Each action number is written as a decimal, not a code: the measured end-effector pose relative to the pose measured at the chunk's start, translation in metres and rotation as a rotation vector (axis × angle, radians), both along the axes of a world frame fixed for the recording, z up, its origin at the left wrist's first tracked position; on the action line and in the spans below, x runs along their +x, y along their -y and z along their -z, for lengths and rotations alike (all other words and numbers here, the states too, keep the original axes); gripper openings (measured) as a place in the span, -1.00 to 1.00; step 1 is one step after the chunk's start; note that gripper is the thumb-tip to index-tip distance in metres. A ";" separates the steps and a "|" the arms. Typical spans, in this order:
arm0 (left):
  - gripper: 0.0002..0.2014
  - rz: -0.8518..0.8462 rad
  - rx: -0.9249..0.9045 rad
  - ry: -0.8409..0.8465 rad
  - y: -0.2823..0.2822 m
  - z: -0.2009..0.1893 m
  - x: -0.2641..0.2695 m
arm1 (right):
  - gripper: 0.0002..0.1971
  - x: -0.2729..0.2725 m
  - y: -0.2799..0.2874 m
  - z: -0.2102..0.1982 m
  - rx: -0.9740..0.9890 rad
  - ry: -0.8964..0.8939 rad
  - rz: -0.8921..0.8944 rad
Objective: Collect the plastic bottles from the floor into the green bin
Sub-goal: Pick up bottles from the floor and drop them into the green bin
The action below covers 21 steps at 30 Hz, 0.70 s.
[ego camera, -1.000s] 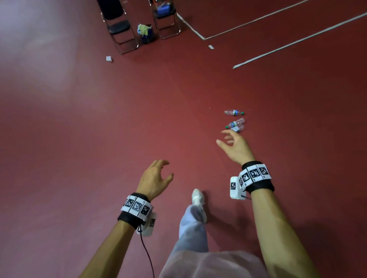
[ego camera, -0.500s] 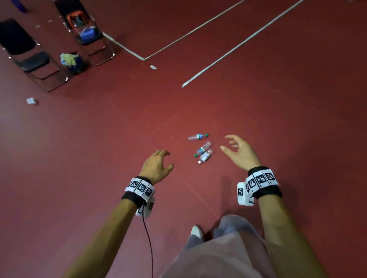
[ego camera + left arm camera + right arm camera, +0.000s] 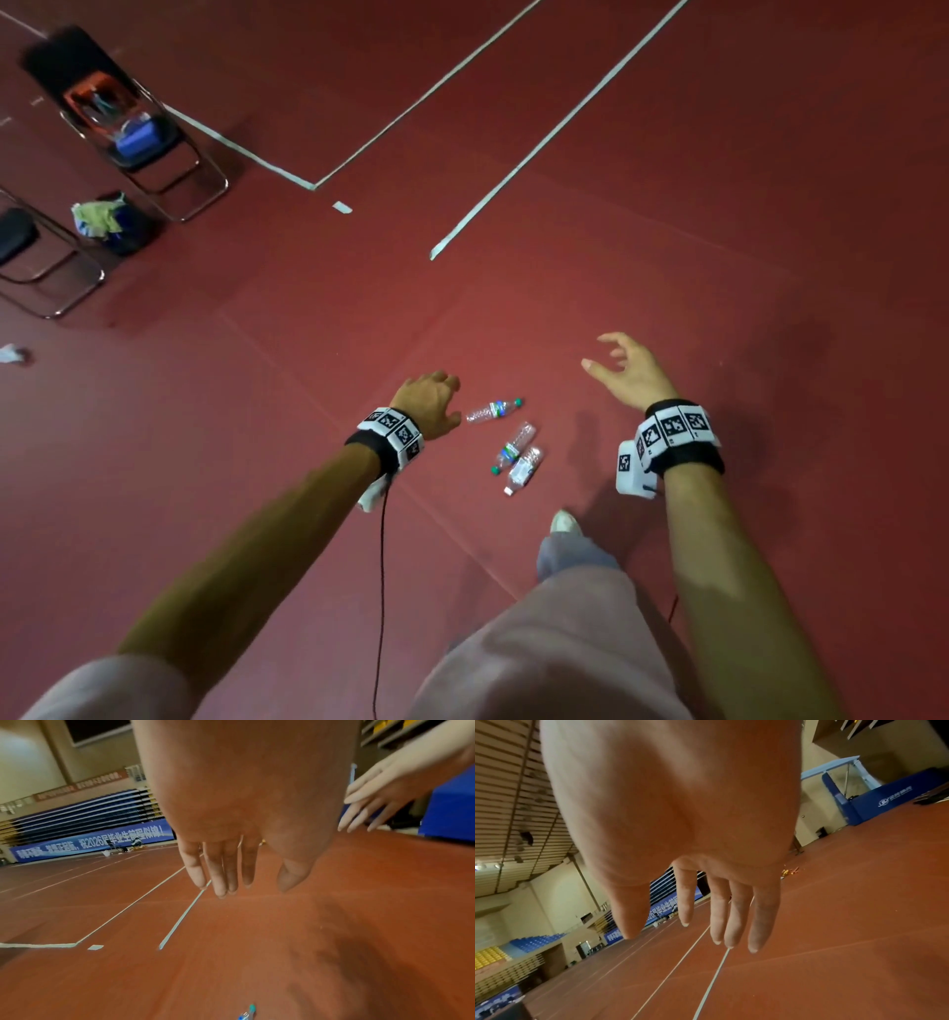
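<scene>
Since the earlier frames the person has stepped closer, so the three bottles now lie between the forearms rather than ahead of the hands, and the left hand (image 3: pixel 429 406) has come down beside them. Nearest, the white-capped bottle (image 3: pixel 524 468) lies on the red floor (image 3: pixel 257 411), touching or just beside the green-capped bottle (image 3: pixel 513 447). The third bottle (image 3: pixel 493 410) lies slightly farther, near the left hand's thumb but apart from it. Both hands hold nothing: the left's fingers (image 3: pixel 218 874) hang straight, and the right hand (image 3: pixel 629 372) hovers with fingers loosely spread. Farther off stand folding chairs (image 3: pixel 128 128) beside white court lines (image 3: pixel 554 128).
</scene>
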<state>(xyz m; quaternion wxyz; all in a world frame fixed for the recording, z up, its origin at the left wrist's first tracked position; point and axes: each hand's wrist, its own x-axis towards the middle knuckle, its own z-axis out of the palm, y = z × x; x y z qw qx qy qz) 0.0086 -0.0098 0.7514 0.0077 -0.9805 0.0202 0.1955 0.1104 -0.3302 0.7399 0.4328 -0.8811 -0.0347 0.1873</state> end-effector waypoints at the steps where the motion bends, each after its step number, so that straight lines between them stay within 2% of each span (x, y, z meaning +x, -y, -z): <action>1: -0.44 0.017 0.047 -0.023 -0.006 0.003 0.020 | -0.47 0.019 -0.004 0.004 -0.011 -0.013 -0.001; 4: -0.42 0.053 0.154 -0.105 -0.027 0.011 0.075 | -0.46 0.059 -0.014 0.026 -0.063 -0.075 -0.032; 8: -0.43 0.104 0.253 -0.171 -0.057 0.031 0.136 | -0.36 0.081 -0.021 0.070 -0.202 -0.170 -0.161; 11: -0.44 0.153 0.277 -0.215 -0.077 0.049 0.183 | -0.30 0.087 -0.017 0.114 -0.288 -0.317 -0.152; 15: -0.44 0.274 0.305 -0.259 -0.096 0.074 0.251 | -0.39 0.075 -0.013 0.146 -0.332 -0.519 -0.033; 19: -0.41 0.475 0.286 -0.304 -0.106 0.098 0.328 | -0.25 0.054 -0.008 0.165 -0.391 -0.646 0.112; 21: -0.40 0.602 0.296 -0.312 -0.105 0.110 0.370 | -0.28 0.040 -0.012 0.170 -0.443 -0.681 0.199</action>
